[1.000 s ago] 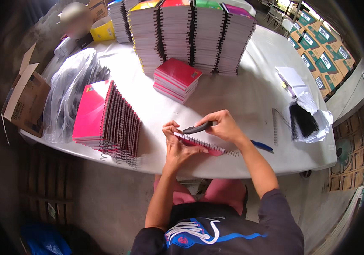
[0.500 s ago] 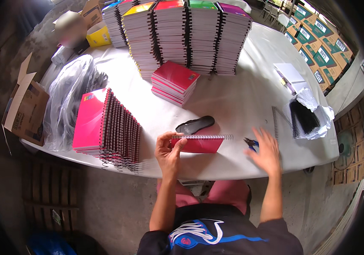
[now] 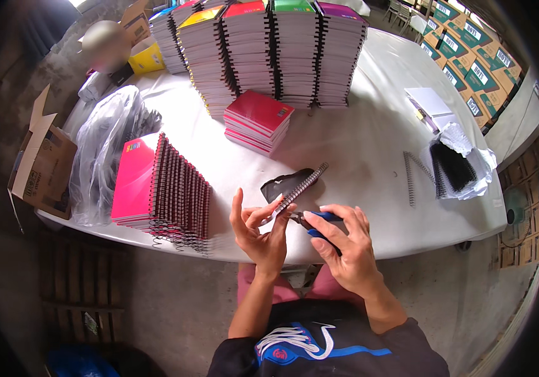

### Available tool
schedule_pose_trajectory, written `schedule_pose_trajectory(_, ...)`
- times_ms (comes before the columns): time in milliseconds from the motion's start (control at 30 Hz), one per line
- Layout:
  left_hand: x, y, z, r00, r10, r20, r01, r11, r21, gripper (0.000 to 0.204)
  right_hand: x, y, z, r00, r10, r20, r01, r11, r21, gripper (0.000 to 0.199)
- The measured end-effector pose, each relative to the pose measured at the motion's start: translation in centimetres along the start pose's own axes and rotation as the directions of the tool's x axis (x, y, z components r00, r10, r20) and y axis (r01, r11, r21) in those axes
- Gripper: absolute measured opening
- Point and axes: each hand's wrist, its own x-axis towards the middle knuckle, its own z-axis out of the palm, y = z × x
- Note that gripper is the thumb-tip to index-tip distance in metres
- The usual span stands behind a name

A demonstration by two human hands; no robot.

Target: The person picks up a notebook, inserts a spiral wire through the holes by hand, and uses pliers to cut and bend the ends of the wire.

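My left hand (image 3: 260, 237) pinches a small spiral notebook, turned so that its wire-bound spine (image 3: 310, 181) slants up and away to the right. Little of its cover shows. In my right hand (image 3: 350, 251) is a pair of pliers (image 3: 324, 227) with blue and black handles, the fingers wrapped round them. The jaws of the pliers are at the near end of the spiral, close to my left fingertips; whether they grip the wire I cannot tell. Behind the notebook lies a dark, flat, shoe-shaped thing (image 3: 275, 187), partly covered by it.
Spiral-bound red notebooks (image 3: 134, 188) are piled at the left. Red booklets (image 3: 258, 119) without visible coils lie mid-table, before tall notebook stacks (image 3: 294, 60). Right: a loose coil (image 3: 410, 182) and black coils (image 3: 450, 166) in white wrapping. Plastic bag (image 3: 103, 151) and carton (image 3: 43, 166) stand far left.
My right hand has picked up the pliers from the table and brought them left to the notebook. My left hand has tilted the notebook from level to a steep slant.
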Motion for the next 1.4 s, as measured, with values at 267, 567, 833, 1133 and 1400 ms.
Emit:
schedule_pose_trajectory(267,-0.6,-0.2,0.6,0.993,0.113,0.024,-0.114,0.993,0.029,0.081,0.5,0.7,-0.2,0.989,0.055,0.138,-0.086,0.969,0.23,0.032)
schedule_pose_trajectory(567,-1.3,-1.0,0.7,0.983,0.185,0.015,-0.186,0.982,0.038,0.086,-1.1,2.7,0.0,0.806,0.229,0.546,-0.591,0.365,0.719,0.04)
schedule_pose_trajectory(833,1.0,1.0,-0.2,0.941,-0.338,0.019,0.306,0.825,-0.475,0.063,-4.1,9.3,0.1,0.912,0.408,0.037,-0.315,0.757,-0.573,0.042)
schedule_pose_trajectory(1133,2.0,5.1,-3.5,0.988,-0.154,-0.011,0.135,0.9,-0.415,0.049,4.1,3.9,3.0,0.937,0.311,0.158,-0.216,0.164,0.963,0.04)
schedule_pose_trajectory(1400,6.4,6.1,-11.9,0.867,0.277,-0.414,-0.135,0.931,0.339,0.057,16.6,-4.4,5.5,0.986,0.092,0.14,-0.145,0.042,0.989,0.031)
